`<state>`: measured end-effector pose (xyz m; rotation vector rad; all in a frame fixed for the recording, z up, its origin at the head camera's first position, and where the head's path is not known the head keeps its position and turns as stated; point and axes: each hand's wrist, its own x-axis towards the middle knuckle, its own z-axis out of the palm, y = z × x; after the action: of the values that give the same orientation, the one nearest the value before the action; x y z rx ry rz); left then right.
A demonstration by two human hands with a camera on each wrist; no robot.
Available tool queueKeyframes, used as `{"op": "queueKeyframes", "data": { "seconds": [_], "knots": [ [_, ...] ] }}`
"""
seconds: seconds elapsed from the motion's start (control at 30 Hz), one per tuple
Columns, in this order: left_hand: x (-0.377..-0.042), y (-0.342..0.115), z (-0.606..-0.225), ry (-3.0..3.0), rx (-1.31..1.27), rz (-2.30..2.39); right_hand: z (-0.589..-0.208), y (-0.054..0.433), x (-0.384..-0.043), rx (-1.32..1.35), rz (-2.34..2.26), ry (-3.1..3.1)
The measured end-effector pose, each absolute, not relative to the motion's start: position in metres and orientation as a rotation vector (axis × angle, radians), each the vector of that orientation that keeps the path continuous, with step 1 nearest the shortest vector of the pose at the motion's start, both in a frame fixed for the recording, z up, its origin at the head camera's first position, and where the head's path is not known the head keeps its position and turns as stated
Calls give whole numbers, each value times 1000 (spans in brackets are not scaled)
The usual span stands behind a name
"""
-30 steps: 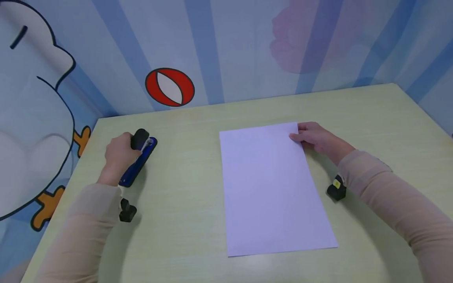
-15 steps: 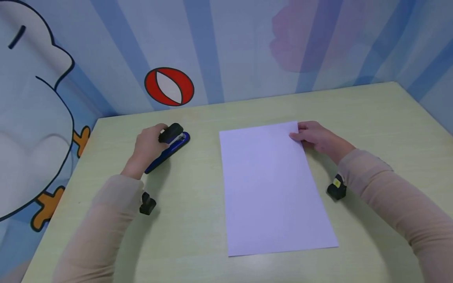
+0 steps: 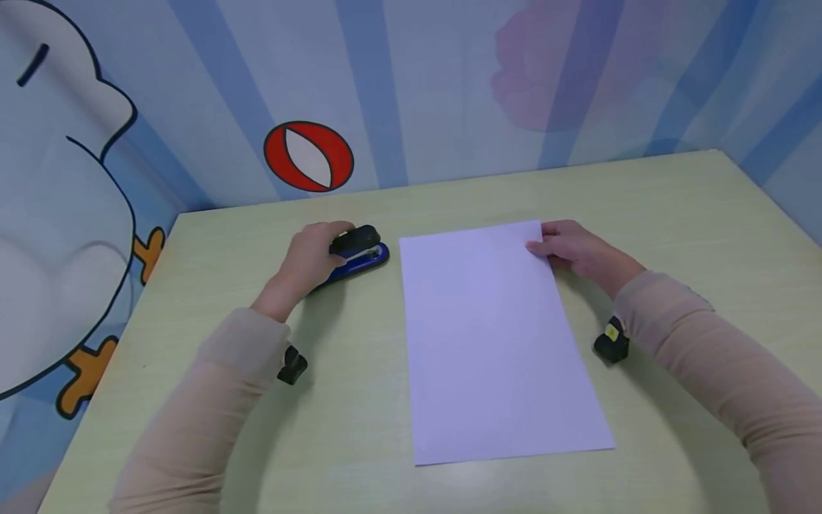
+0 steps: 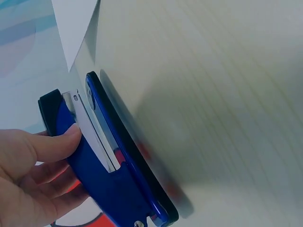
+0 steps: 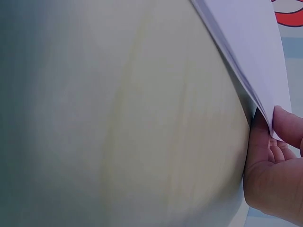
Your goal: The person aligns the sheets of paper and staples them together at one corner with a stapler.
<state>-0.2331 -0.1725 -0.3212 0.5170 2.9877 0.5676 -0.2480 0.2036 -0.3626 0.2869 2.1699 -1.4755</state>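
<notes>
A blue and black stapler is gripped by my left hand, left of the paper in the head view. In the left wrist view the thumb lies along the upper arm of the stapler, and its jaws stand apart with nothing between them. White paper lies on the table, its long side running toward me. My right hand pinches its far right corner, thumb on top and fingers beneath. Seen from the right wrist, that edge of the paper is lifted off the table and looks like more than one sheet.
The pale wooden table reaches back to a striped blue wall with a printed red ball. Small black wrist devices hang beneath each sleeve, one by the left wrist and another by the right.
My left hand has carried the stapler rightward toward the paper, and the stapler has turned so its front points more to the right. The right hand and paper have stayed in place.
</notes>
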Motion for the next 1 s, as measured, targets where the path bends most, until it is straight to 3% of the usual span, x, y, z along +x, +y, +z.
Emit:
{"op": "queueKeyframes", "data": {
  "seconds": [1.0],
  "knots": [
    [-237, -138, -328, 2912, 617, 631, -361, 204, -247, 246, -1455, 2223]
  ]
}}
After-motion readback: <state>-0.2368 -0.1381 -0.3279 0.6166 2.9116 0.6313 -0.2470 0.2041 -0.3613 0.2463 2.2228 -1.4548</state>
